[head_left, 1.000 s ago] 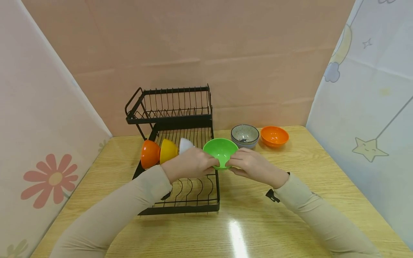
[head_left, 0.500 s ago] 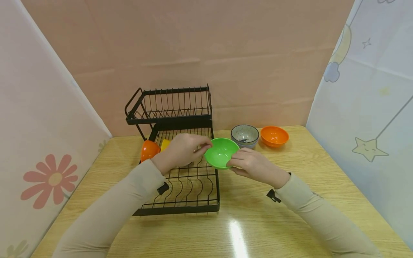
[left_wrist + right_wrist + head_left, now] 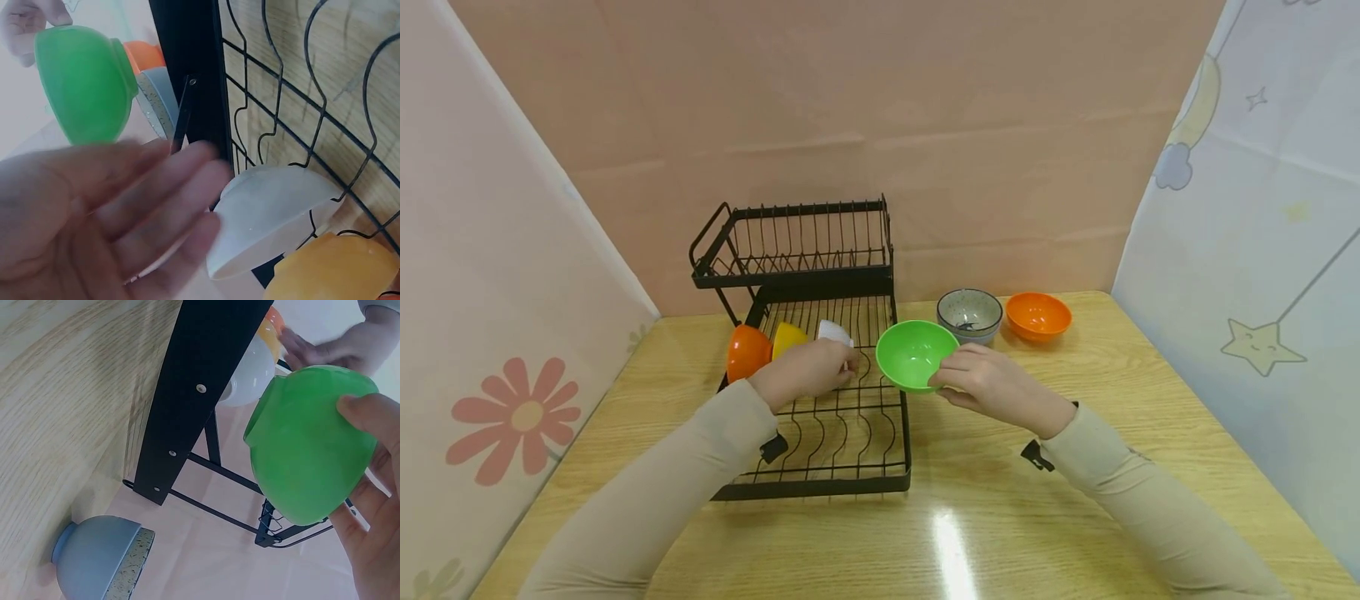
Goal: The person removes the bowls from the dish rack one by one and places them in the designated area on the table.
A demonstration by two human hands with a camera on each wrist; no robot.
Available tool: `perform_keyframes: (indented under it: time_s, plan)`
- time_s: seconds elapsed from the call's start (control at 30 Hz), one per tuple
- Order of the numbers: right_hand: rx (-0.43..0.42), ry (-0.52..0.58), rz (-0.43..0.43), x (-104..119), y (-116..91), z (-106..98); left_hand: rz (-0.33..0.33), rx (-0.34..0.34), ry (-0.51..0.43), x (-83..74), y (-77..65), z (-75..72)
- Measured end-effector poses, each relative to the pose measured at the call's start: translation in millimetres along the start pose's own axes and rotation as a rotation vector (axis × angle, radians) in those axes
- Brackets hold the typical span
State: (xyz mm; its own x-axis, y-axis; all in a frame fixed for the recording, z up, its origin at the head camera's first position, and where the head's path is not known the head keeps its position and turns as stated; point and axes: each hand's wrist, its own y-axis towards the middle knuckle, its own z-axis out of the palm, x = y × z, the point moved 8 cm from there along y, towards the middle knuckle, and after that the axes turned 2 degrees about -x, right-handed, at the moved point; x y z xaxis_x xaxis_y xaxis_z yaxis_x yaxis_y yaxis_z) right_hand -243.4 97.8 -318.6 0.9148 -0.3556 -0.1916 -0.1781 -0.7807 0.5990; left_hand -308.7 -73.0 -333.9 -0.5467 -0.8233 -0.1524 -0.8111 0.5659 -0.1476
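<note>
My right hand pinches a green bowl by its right rim, thumb on one side and fingers on the other. The bowl is tilted toward me, above the right edge of the black dish rack. My left hand is over the rack and holds nothing. Its relaxed fingers are close beside a white bowl in the left wrist view. That white bowl stands on edge in the lower tier, with a yellow bowl and an orange bowl lined up to its left.
Right of the rack, a grey speckled bowl and a second orange bowl sit at the back of the wooden table. The rack's upper tier rises at the back. Fabric walls close in the table at the back and sides.
My left hand has let go of the green bowl and moved left over the rack, beside the white bowl. My right hand has kept the green bowl in nearly the same place.
</note>
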Motion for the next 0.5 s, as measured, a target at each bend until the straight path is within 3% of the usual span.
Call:
perform_keyframes:
  time_s: [0.13, 0.23, 0.33, 0.5]
  plan:
    - [0.015, 0.003, 0.009, -0.6, -0.6, 1.2, 0.008, 0.215, 0.005, 1.6, -4.1, 24.3]
    - [0.024, -0.005, 0.014, -0.2, -1.1, 1.8, 0.012, 0.325, 0.0, 1.3, -8.3, 37.8]
    - [0.019, -0.01, 0.013, 0.4, -2.0, 1.6, 0.036, 0.375, -0.006, -1.7, -10.8, 45.4]
    - [0.02, -0.009, 0.012, 0.9, -2.3, 1.0, 0.1, 0.392, -0.008, -9.0, -11.4, 48.8]
